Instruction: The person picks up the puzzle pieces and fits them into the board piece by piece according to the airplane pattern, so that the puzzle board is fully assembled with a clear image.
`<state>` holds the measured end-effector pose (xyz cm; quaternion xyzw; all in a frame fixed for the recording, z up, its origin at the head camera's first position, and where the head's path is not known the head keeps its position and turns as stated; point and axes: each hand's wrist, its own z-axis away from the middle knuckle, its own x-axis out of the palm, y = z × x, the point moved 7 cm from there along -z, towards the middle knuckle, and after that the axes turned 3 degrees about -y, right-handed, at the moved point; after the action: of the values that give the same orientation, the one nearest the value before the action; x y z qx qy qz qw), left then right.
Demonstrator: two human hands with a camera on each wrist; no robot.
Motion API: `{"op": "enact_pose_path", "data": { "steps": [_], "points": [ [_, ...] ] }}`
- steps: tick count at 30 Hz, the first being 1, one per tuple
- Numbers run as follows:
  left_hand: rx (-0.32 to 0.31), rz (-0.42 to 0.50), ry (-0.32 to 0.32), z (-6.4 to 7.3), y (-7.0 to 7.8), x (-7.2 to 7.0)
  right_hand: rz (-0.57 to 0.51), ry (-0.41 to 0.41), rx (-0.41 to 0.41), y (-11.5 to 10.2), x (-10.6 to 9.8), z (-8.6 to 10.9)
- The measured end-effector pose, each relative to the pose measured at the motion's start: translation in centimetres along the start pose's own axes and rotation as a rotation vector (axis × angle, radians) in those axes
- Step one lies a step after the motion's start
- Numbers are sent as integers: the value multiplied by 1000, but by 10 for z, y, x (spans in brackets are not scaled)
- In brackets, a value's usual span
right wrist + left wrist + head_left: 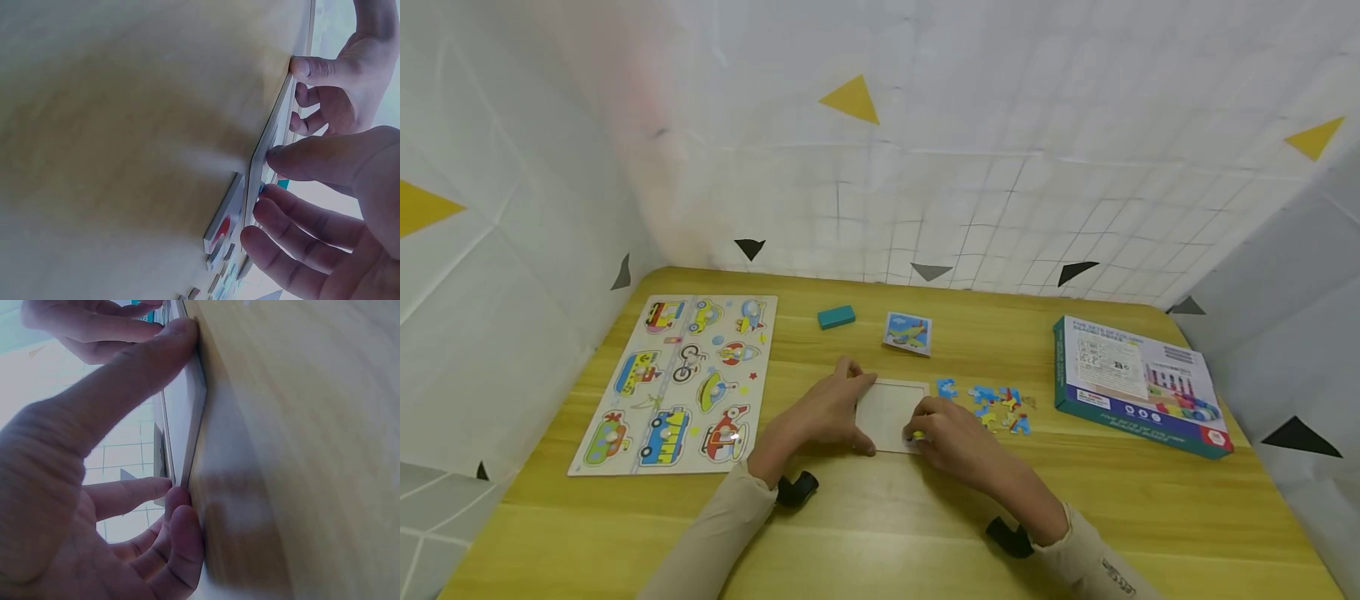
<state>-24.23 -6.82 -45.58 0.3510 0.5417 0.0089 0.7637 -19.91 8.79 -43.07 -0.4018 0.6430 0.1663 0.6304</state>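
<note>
A small pale wooden puzzle tray (880, 415) lies flat on the table between the hands. My left hand (827, 412) holds its left side, with the thumb at the near corner and the fingers at the far one; the left wrist view shows the thumb on the tray's edge (199, 387). Over the tray's near right corner, my right hand (957, 439) pinches a jigsaw piece (917, 435) with some yellow and blue on it, mostly hidden by the fingers. Several loose jigsaw pieces (985, 400) in blue, yellow and red lie just right of the tray.
A picture card of an airplane (908, 333) lies behind the tray, beside a teal block (837, 317). To the left is a large vehicle peg puzzle board (688, 367). A flat box (1138, 383) lies at the right. White sheeting (955, 200) stands behind the table.
</note>
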Motion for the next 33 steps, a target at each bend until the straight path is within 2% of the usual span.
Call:
{"op": "enact_pose_path", "data": {
  "steps": [4,9,19,25,33],
  "points": [
    [3,-10,-7,-2,1,2,5,0,4,0,-2,3],
    [12,-9,-11,-5,4,2,-6,28,30,2,-16,12],
    [-7,26,-31,-7,0,-5,4,108,133,27,-44,42],
    [17,92,-57,-3,-3,-7,18,96,132,31,-45,56],
    [39,81,-78,-1,-2,-2,23,61,161,32,-39,69]
  ]
}}
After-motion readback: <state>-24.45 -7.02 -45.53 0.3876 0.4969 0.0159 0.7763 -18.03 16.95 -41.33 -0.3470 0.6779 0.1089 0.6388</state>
